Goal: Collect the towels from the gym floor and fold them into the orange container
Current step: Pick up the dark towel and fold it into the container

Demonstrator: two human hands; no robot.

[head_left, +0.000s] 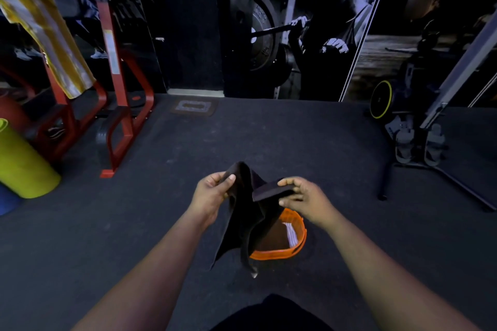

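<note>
A black towel hangs in the air between my two hands, above the gym floor. My left hand pinches its upper left corner between thumb and fingers. My right hand grips a folded edge of the same towel on the right. Just behind and below the towel sits the orange container, partly hidden by the hanging cloth. Inside it I see a brown towel and a white one.
A red weight rack with a yellow towel draped over it stands at the left, with a rolled green mat beside it. An exercise machine stands at the right. Dark rubber floor lies all around.
</note>
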